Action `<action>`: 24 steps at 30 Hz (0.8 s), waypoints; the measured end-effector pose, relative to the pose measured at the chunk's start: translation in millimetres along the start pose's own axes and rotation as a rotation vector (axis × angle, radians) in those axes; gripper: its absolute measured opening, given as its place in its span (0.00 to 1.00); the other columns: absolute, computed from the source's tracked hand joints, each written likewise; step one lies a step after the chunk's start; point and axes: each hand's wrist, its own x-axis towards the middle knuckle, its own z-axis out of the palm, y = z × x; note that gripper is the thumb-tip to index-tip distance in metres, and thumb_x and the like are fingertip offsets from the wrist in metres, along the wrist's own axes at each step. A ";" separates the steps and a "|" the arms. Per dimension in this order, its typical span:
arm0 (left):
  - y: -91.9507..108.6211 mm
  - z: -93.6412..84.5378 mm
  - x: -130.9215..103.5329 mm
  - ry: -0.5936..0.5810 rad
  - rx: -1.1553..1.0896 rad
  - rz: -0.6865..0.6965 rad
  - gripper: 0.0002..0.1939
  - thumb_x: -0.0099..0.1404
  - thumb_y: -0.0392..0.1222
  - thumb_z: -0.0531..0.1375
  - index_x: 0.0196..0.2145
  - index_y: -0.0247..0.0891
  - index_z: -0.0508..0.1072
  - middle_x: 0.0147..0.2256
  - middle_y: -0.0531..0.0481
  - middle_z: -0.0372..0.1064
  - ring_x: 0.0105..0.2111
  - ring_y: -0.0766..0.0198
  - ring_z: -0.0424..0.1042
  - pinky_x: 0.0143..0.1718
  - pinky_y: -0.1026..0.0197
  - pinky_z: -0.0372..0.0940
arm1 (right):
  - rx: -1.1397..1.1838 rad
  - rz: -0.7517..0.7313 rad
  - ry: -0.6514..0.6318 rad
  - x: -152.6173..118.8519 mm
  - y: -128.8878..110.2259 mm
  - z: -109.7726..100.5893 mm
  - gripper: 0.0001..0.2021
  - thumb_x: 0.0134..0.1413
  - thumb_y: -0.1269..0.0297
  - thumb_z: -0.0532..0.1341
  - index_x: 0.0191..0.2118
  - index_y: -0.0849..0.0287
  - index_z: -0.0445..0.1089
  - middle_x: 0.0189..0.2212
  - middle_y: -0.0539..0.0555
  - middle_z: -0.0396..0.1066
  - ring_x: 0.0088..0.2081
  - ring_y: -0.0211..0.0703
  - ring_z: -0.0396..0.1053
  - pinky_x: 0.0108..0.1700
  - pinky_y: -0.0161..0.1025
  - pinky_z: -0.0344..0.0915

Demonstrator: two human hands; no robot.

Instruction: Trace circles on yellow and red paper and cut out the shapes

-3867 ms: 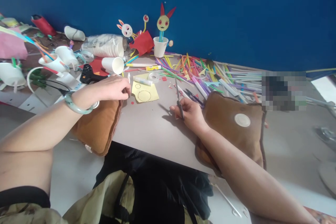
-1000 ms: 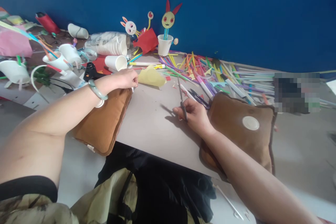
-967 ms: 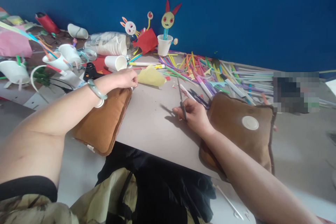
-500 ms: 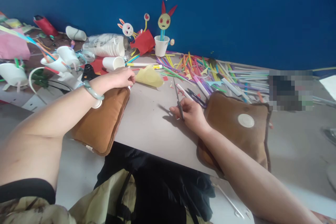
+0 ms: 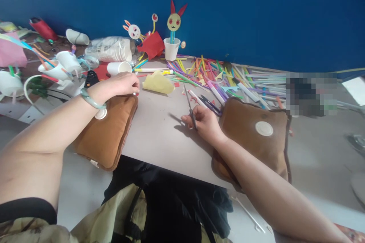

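My right hand [image 5: 207,122] holds a pair of scissors [image 5: 188,98], the blades pointing up and away over the table. My left hand [image 5: 127,83] is closed above the far edge of a brown cushion-like pad [image 5: 110,131]; a speck of white shows under its fingers, too small to name. Just right of that hand lies a curled piece of yellow paper [image 5: 158,82]. A second brown pad [image 5: 248,136] with a white disc lies under my right forearm. Beyond the right hand are a marker [image 5: 196,98] and dark thread snips [image 5: 210,103].
Colourful straws and strips [image 5: 205,69] are heaped along the blue wall. A white cup [image 5: 172,50] bears a rabbit-faced figure, beside a red paper cup [image 5: 152,44]. Stacked paper cups [image 5: 111,48] lie behind my left hand, with a black-handled tool [image 5: 91,78] nearby.
The whole view has shifted slightly, so things sit a little further left. Both hands keep nearly the same pose, and the scissors stay in my right hand.
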 end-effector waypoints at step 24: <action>52.3 -13.8 -26.7 -0.064 -0.612 0.151 0.09 0.54 0.45 0.65 0.29 0.38 0.79 0.31 0.50 0.77 0.32 0.63 0.72 0.36 0.61 0.65 | -0.013 -0.030 0.029 -5.0 -5.6 2.6 0.28 0.38 0.42 0.74 0.24 0.54 0.57 0.17 0.48 0.70 0.20 0.38 0.66 0.23 0.37 0.62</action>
